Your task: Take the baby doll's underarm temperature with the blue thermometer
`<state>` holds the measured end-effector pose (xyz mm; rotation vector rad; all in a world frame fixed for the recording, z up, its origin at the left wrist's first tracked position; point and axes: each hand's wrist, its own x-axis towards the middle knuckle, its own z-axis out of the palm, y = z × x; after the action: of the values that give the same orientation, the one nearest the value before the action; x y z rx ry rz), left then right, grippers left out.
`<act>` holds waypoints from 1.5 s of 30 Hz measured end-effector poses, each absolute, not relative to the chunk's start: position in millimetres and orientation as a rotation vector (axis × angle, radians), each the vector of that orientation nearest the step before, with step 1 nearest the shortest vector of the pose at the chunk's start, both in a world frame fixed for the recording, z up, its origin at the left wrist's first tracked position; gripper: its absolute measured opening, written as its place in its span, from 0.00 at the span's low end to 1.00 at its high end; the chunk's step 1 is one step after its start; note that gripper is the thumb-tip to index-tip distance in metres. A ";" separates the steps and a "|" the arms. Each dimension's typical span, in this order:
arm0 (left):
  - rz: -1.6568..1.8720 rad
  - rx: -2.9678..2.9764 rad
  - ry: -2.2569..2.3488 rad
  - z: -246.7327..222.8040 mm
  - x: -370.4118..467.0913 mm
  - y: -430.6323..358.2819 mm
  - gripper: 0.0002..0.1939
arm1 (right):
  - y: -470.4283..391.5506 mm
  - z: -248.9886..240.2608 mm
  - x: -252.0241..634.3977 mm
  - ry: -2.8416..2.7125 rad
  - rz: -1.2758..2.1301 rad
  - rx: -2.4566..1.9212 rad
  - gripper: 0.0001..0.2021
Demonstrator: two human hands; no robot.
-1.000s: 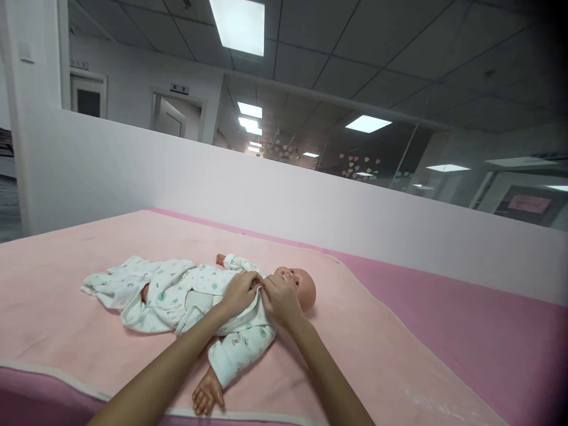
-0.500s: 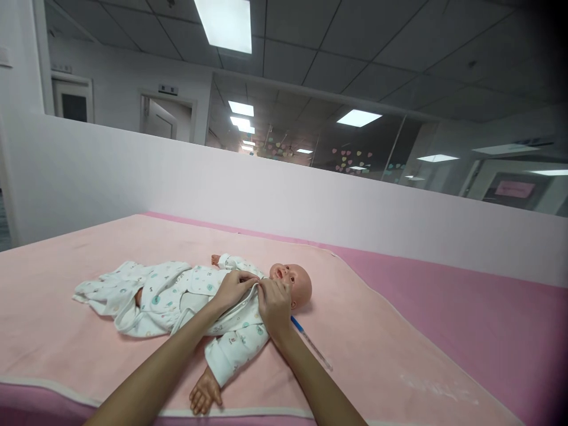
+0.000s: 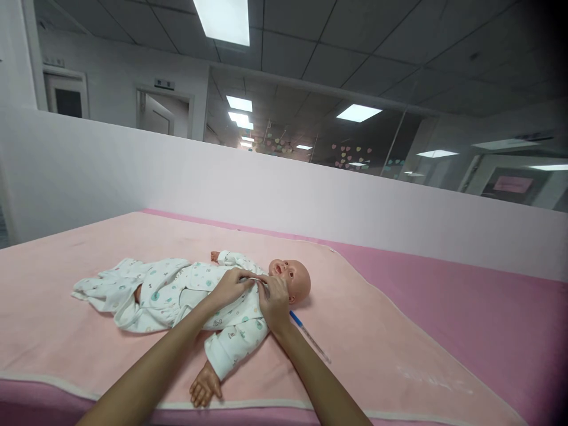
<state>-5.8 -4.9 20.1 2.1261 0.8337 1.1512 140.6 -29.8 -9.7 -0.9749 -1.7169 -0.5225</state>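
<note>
The left hand point(image 3: 231, 288) and right hand point(image 3: 274, 303) pinch the patterned outfit point(image 3: 239, 343) near the neck of the doll point(image 3: 299, 279). It lies face up on the pink sheet point(image 3: 377, 343), head right, beside a blue-ended stick point(image 3: 311, 338).

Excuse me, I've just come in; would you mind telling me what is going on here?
A person's left hand and right hand meet at the neckline of a doll's patterned top, fingertips pinching its edge. The doll lies on its back on a pink sheet, its head toward the right. A slim stick with a blue end lies beside the right forearm.
</note>
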 end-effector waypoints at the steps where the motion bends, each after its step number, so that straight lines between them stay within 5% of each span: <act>1: 1.162 2.122 0.848 18.8 -5.8 -4.0 0.15 | -30.2 -9.1 140.1 -1.717 -0.515 -0.973 0.08; 15: 1.127 2.081 0.908 13.2 -5.3 6.9 0.07 | -29.5 -10.1 135.7 -1.695 -0.659 -1.124 0.08; 21: 1.238 1.753 0.873 14.6 -9.6 9.1 0.22 | -26.8 -11.1 140.2 -1.768 -0.732 -1.153 0.08; 27: 1.454 1.598 0.778 28.6 -32.6 15.7 0.17 | -34.3 -2.1 137.7 -1.946 -0.678 -1.012 0.10; 35: 0.893 2.022 0.805 32.0 -56.8 0.7 0.13 | -42.1 -0.4 122.5 -1.953 -0.411 -0.950 0.07; 40: 0.830 2.098 0.760 30.0 -64.1 -1.4 0.23 | -39.3 -3.4 124.2 -1.917 -0.409 -1.015 0.08; 45: 0.873 2.269 0.781 28.1 -62.3 -6.9 0.21 | -41.2 -2.9 125.1 -1.979 -0.414 -0.975 0.05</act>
<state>-62.3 -6.9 28.1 2.2687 0.7805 0.8732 125.1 -41.2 -2.9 -0.9751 -1.9793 -0.4137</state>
